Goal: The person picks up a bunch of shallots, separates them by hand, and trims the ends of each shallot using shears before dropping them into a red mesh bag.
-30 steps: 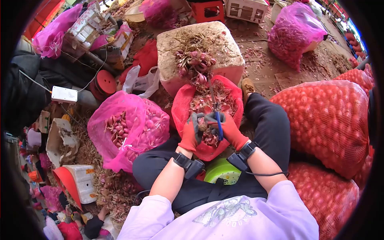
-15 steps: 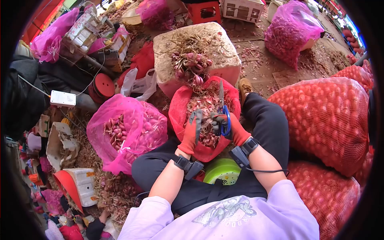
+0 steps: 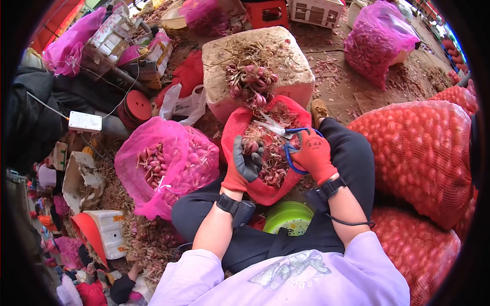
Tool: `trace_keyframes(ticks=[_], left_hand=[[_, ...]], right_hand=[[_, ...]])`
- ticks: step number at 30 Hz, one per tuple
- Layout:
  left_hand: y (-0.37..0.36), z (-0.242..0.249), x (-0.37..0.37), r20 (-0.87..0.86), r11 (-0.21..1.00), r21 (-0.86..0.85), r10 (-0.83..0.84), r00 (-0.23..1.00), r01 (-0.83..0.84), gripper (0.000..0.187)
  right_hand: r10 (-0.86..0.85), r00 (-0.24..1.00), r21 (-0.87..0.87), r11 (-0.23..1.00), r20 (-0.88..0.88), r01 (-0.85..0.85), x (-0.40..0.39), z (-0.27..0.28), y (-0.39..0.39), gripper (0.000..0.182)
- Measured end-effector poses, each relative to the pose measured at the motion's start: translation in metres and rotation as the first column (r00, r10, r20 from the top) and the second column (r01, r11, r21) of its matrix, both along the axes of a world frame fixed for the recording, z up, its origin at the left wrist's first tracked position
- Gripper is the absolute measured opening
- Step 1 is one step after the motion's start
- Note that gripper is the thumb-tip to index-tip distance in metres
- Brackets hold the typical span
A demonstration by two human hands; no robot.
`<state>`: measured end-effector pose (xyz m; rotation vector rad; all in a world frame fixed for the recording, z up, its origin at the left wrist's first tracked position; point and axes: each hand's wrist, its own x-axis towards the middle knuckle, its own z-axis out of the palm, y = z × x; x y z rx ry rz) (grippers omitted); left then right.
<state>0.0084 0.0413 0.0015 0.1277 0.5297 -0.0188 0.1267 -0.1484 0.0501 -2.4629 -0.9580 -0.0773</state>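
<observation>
Both my hands wear red gloves with grey palms over a red mesh bag point(image 3: 232, 133) of shallot trimmings on my lap. My left hand point(image 3: 244, 164) grips a shallot point(image 3: 251, 148) between its fingertips. My right hand point(image 3: 312, 153) holds blue-handled scissors point(image 3: 278, 130) with the blades open and pointing left across the bag. A bunch of untrimmed shallots point(image 3: 250, 84) with dry roots lies on a white foam block point(image 3: 258, 69) just beyond the bag.
A pink mesh bag point(image 3: 166, 166) of trimmed shallots stands open at my left knee. Big red net sacks point(image 3: 423, 153) of shallots crowd the right side. A green bowl point(image 3: 286, 219) sits under my lap. Boxes, cables and a white device point(image 3: 84, 121) clutter the left.
My right hand turned outward and swung the scissors from upright to pointing left with blades apart. My left hand drew back a little, now pinching a shallot.
</observation>
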Motion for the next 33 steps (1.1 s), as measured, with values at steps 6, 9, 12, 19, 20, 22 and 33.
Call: trace_keyframes(ticks=[6, 9, 12, 19, 20, 22, 33], left_hand=[[0.014, 0.023, -0.001, 0.059, 0.971, 0.178, 0.154, 0.986, -0.162, 0.045], [0.007, 0.027, -0.002, 0.106, 0.910, 0.322, 0.240, 0.965, -0.261, 0.035], [0.000, 0.031, 0.000, 0.152, 0.889, 0.335, 0.275, 0.949, -0.312, 0.028], [-0.004, 0.040, 0.004, 0.106, 0.814, 0.484, 0.309, 0.945, -0.320, 0.030], [-0.006, 0.041, 0.005, 0.089, 0.797, 0.515, 0.316, 0.945, -0.315, 0.031], [-0.004, 0.029, 0.005, 0.136, 0.792, 0.553, 0.222, 0.966, -0.259, 0.036], [-0.024, -0.011, -0.004, 0.095, 0.491, 0.858, 0.138, 0.986, -0.151, 0.028]], right_hand=[[0.136, 0.963, -0.036, 0.988, -0.231, -0.148, -0.021, 0.021, -0.018, 0.044], [0.153, 0.952, -0.071, 0.981, -0.263, -0.178, -0.031, 0.022, -0.015, 0.048], [0.159, 0.965, -0.057, 0.983, -0.208, -0.174, -0.036, 0.011, -0.014, 0.047], [0.145, 0.972, -0.031, 0.988, -0.185, -0.154, -0.033, 0.015, -0.014, 0.047], [0.134, 0.977, -0.023, 0.990, -0.168, -0.140, -0.033, 0.014, -0.014, 0.047], [0.144, 0.974, -0.009, 0.989, -0.176, -0.148, -0.034, 0.020, -0.012, 0.046], [0.164, 0.986, -0.271, 0.948, -0.032, -0.166, -0.039, 0.006, -0.006, 0.057]])
